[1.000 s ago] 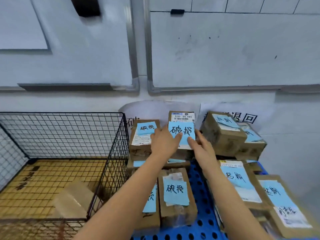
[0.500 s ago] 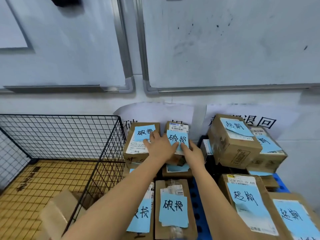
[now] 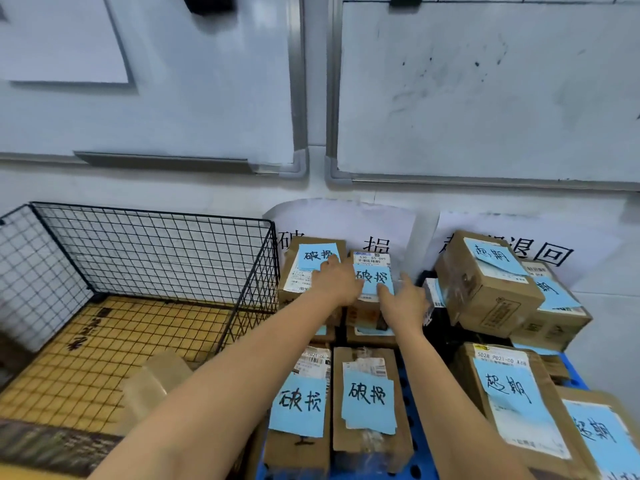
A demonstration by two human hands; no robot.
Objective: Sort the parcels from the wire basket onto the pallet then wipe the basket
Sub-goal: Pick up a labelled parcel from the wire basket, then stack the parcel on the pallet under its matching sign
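Note:
A brown parcel [image 3: 373,263] with a blue handwritten note sits on top of a stack at the back of the blue pallet [image 3: 420,441]. My left hand [image 3: 336,283] rests flat on its left edge, fingers reaching onto the neighbouring noted parcel [image 3: 311,268]. My right hand [image 3: 403,303] touches its lower right corner with straight fingers, thumb raised. The black wire basket [image 3: 152,214] stands to the left; one plain cardboard parcel [image 3: 156,382] lies blurred in it near the front.
Two parcels with blue notes [image 3: 367,400] lie at the pallet's front left, and several more [image 3: 485,282] are stacked on its right half. Paper signs [image 3: 346,220] hang on the wall behind, below two whiteboards. The basket floor is a yellow mat [image 3: 104,341].
The parcel has gone from held up in both hands to lying on the back stack. My fingers have loosened and my right hand has slid to its lower right.

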